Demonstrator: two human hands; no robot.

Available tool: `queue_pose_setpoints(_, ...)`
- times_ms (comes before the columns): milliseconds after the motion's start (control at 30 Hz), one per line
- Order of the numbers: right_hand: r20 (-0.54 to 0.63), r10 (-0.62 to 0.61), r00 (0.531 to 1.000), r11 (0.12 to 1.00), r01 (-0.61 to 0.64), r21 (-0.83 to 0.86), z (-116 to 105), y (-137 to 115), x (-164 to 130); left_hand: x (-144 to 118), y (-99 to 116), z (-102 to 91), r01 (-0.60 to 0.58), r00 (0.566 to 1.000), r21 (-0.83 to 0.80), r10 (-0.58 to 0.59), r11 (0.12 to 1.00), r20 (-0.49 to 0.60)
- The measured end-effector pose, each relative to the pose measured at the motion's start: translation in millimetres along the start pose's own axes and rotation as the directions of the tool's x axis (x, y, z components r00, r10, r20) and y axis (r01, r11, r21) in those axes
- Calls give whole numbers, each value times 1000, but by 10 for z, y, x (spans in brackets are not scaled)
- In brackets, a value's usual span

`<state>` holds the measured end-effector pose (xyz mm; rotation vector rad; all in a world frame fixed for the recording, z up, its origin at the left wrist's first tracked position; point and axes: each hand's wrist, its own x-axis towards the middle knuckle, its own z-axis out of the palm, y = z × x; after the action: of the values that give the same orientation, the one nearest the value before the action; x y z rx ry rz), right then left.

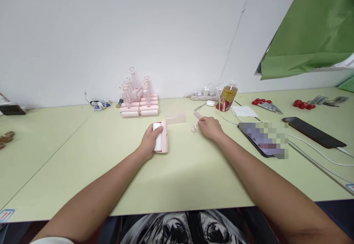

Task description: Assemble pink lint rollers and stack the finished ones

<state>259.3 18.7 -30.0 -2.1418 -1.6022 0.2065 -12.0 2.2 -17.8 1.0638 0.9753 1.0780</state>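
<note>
Now left hand (151, 140) fingers wrapped round pink roller case (162, 137), long axis pointing away, right hand (210, 127) fingers pinching pink handle (198, 115).

A lint roller (160, 137) is lying on the table (179, 177) under the left hand (151, 140), a stack of rollers (139, 100) behind it, a bottle (227, 96) sitting behind the right hand (210, 127)
</note>
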Motion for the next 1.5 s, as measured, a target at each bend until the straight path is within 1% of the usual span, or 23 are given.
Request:
queue_pose_setpoints(67, -97, -6, 995, 998, 12, 56, -47, -3, -2, -8, 19, 6, 15, 1000, -55, -15, 998, 7)
queue_pose_setpoints(133, -250, -33, 968, 981, 80, 179, -109, -12, -6, -19, 37, 11, 28, 1000, -108, -27, 994, 11)
queue_pose_setpoints(200, -382, -70, 922, 915, 211, 343, -165, -40, -26, -34, 52, 17, 45, 999, -146, -42, 988, 26)
queue_pose_setpoints(233, -410, -90, 908, 852, 284, 441, -186, -66, -49, -41, 58, 21, 53, 998, -160, -47, 986, 38)
queue_pose_setpoints(267, -410, -113, 905, 764, 343, 547, -199, -101, -83, -48, 63, 24, 57, 998, -172, -50, 984, 50)
queue_pose_setpoints(300, -385, -140, 912, 657, 376, 654, -203, -144, -129, -55, 67, 27, 59, 997, -181, -49, 982, 60)
queue_pose_setpoints(333, -334, -172, 927, 541, 372, 754, -199, -192, -186, -60, 69, 30, 57, 997, -190, -45, 980, 67)
queue_pose_setpoints(367, -275, -205, 939, 442, 339, 831, -190, -242, -251, -63, 71, 32, 52, 997, -198, -39, 979, 69)
queue_pose_setpoints(400, -216, -238, 947, 377, 295, 878, -176, -292, -321, -66, 71, 33, 47, 997, -203, -34, 978, 69)
queue_pose_setpoints(433, -168, -273, 947, 344, 259, 903, -160, -339, -392, -67, 70, 33, 46, 997, -208, -32, 977, 68)
queue_pose_setpoints(467, -139, -296, 945, 334, 238, 912, -144, -380, -458, -68, 69, 33, 46, 997, -212, -32, 976, 68)
queue_pose_setpoints(567, -111, -339, 934, 357, 237, 903, -107, -461, -602, -67, 63, 31, 54, 997, -219, -42, 974, 59)
queue_pose_setpoints(667, -106, -359, 927, 382, 249, 890, -87, -493, -654, -60, 50, 26, 63, 998, -213, -54, 975, 45)
queue_pose_setpoints(933, -115, -328, 938, 436, 258, 862, -43, -509, -669, -36, 34, 24, 51, 999, -216, -50, 975, 11)
queue_pose_setpoints(1033, -121, -323, 939, 489, 275, 828, -38, -499, -685, -32, 31, 25, 27, 1000, -214, -30, 976, -10)
queue_pose_setpoints(1133, -136, -334, 933, 564, 313, 764, -71, -502, -715, -25, 20, 18, 11, 1000, -207, -13, 978, -10)
queue_pose_setpoints(1233, -151, -349, 925, 630, 350, 693, -125, -522, -752, -16, 4, 2, -25, 1000, -183, 27, 983, 11)
queue_pose_setpoints(1333, -122, -369, 922, 672, 355, 650, -165, -535, -774, -16, -13, -14, -59, 997, -121, 66, 991, 51)
queue_pose_setpoints(1400, -81, -419, 904, 686, 374, 624, -176, -530, -775, -21, -24, -20, -66, 995, -80, 71, 995, 72)
queue_pose_setpoints(1500, 3, -535, 845, 675, 426, 602, -180, -510, -765, -23, -38, -27, -73, 994, -52, 77, 996, 74)
